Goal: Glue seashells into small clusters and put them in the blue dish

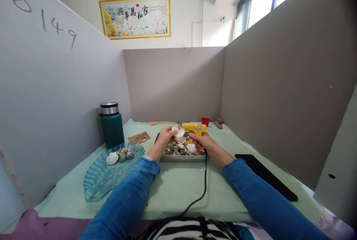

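Note:
My left hand point(164, 137) pinches a white scallop shell point(179, 131) over a metal tray point(182, 157) filled with several mixed shells. My right hand point(203, 141) grips a yellow glue gun point(194, 128), its nozzle pointing left at the shell. The gun's black cord point(204, 184) runs down toward me over the green table cover. Both arms wear blue sleeves.
A blue glass shell-shaped dish point(107, 175) with a white shell and a few small shells lies at the left. A dark green flask point(111, 125) stands behind it. A brown card tag point(139, 137), a red cup point(205, 121) and a black flat strip point(264, 175) lie nearby. Partition walls enclose the table.

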The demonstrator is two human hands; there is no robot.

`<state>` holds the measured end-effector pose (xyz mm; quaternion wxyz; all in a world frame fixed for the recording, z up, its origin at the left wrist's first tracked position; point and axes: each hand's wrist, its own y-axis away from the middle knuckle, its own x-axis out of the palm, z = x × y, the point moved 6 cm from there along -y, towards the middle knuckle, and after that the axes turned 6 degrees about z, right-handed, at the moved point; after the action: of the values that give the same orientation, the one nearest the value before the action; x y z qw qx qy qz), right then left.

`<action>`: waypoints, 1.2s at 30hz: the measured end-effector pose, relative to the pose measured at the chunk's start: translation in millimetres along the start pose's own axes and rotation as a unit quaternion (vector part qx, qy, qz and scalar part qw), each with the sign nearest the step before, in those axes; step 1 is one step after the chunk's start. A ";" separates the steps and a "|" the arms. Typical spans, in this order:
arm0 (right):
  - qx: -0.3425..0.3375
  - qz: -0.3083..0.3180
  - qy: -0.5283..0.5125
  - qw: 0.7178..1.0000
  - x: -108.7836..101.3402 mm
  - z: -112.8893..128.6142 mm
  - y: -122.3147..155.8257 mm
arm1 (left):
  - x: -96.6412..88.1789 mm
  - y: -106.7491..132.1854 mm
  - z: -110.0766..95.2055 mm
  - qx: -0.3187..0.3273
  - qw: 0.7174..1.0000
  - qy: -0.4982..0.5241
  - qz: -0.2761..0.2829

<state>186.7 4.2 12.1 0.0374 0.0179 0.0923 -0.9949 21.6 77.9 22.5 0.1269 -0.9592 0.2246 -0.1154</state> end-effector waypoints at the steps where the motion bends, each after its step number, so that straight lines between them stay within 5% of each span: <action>1: 0.002 0.001 0.002 1.000 0.0 -0.6 -0.5 | 0.3 0.2 -0.1 0.001 1.000 -0.004 0.000; 36: 0.013 -0.043 0.037 0.998 -4.1 -7.0 -3.9 | -2.8 -2.4 3.5 0.009 0.997 -0.067 -0.025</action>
<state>190.6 9.6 6.1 -0.0096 0.0514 0.0811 -0.9953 21.1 82.0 19.4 0.1470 -0.9690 0.1906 -0.0559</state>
